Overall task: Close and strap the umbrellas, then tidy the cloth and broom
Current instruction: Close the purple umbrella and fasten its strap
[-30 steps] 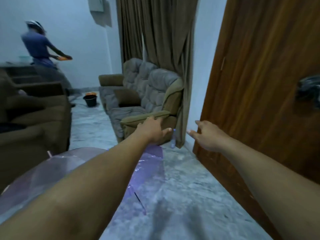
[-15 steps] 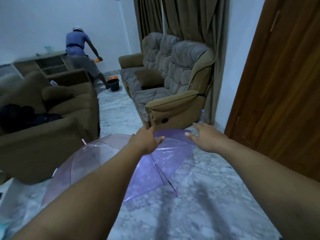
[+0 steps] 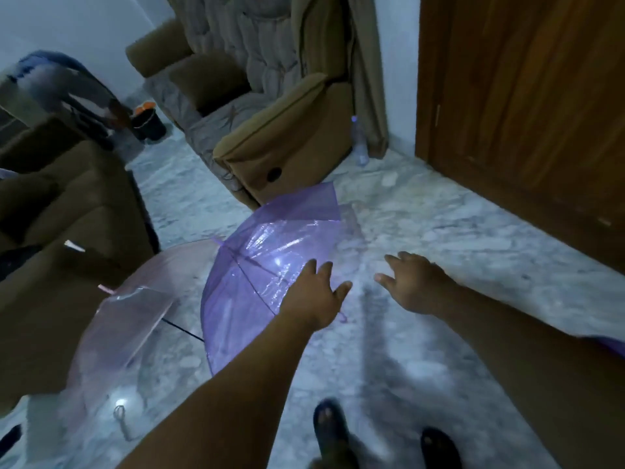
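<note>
both hands — left hand (image 3: 316,296), right hand (image 3: 414,282) — reach with fingers spread, holding nothing. the purple umbrella (image 3: 270,265) lies open on the floor (image 3: 439,225); likely light, its film slippery — grip the shaft.

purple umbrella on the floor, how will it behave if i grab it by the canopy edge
The purple umbrella lies open on its side on the marble floor, so it will probably rock or roll on its curved rim. Its thin, glossy canopy looks flexible and likely slippery. It seems light for its size. The left hand is reaching towards it.
</note>
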